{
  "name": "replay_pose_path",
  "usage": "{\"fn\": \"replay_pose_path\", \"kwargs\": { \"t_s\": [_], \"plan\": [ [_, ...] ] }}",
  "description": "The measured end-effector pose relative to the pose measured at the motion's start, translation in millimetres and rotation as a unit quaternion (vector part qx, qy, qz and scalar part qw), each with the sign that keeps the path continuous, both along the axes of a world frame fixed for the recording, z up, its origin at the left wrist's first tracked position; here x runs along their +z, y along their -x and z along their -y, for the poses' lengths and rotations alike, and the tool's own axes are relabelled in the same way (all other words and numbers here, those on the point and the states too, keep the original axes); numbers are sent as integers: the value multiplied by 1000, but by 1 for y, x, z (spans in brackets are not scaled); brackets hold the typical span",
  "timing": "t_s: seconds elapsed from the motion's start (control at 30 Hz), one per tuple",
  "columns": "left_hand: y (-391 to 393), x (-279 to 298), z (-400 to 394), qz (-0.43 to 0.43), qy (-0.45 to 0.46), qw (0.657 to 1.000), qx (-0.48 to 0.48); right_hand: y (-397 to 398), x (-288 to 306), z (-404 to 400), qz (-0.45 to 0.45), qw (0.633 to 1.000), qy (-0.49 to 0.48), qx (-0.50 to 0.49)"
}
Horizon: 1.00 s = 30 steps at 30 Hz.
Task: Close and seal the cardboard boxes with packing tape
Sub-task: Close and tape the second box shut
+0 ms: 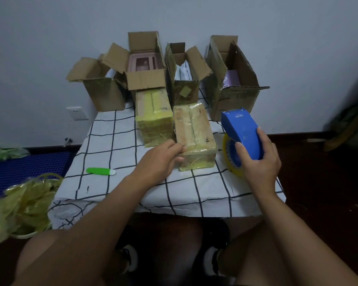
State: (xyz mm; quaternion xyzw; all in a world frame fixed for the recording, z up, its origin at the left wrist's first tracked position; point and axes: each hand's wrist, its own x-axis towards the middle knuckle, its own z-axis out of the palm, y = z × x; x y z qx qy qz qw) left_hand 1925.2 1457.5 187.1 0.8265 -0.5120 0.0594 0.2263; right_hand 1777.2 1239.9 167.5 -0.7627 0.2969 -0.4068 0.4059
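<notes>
I saw the left hand (162, 156) reaching to the near left corner of the taped box (194, 136), its fingers (177, 147) curled against that edge, pinching at the tape there as far as I could tell. The right hand (258, 159) gripped the blue tape dispenser (243, 132), fingers wrapped round its body, just right of that box above the checked surface (112, 141). A second taped box (154, 116) lay beside it on the left, with four open boxes (232, 79) along the far edge. A green cutter (100, 171) lay near left.
</notes>
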Motion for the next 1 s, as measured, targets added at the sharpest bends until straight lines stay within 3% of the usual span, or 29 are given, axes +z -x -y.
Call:
{"fn": "replay_pose_path", "kwargs": {
  "t_s": [0.43,0.6,0.73,1.0],
  "plan": [
    [7,28,-30,77,-45,993,-74,0,1,0,-1,1000,0,-5],
    [1,18,-43,81,-89,993,3,0,1,-1,4,1000,2,0],
    [13,19,-32,127,-43,990,40,1,1,-1,2,1000,3,2],
    [16,9,-10,209,-1,976,-57,1,3,-2,-2,1000,-4,3]
  ]
}}
